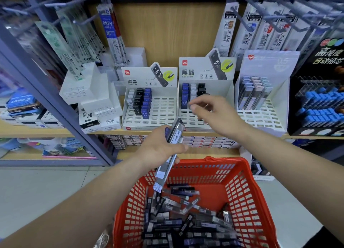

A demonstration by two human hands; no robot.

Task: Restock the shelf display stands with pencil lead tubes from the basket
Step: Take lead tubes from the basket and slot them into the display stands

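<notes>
My left hand (pixel 162 147) grips a bundle of pencil lead tubes (pixel 172 150) above the red basket (pixel 242 182), which holds a heap of several more lead tubes (pixel 186 219). My right hand (pixel 214 113) reaches over the middle white display stand (pixel 205 91), fingers curled; thumb and forefinger seem to pinch something small by the blue and white tubes, blurred. The left white display stand (pixel 149 98) holds rows of white, black and blue tubes on its left side. A third white stand (pixel 264 98) on the right holds pastel-capped tubes.
A dark stand with blue-capped tubes (pixel 318 102) sits at far right. White refill boxes (pixel 89 98) are stacked left of the stands. Hanging refill packs (pixel 111 33) on hooks overhang the shelf. A grey shelf post (pixel 55 102) slants at left. Small boxes line the lower shelf (pixel 204 142).
</notes>
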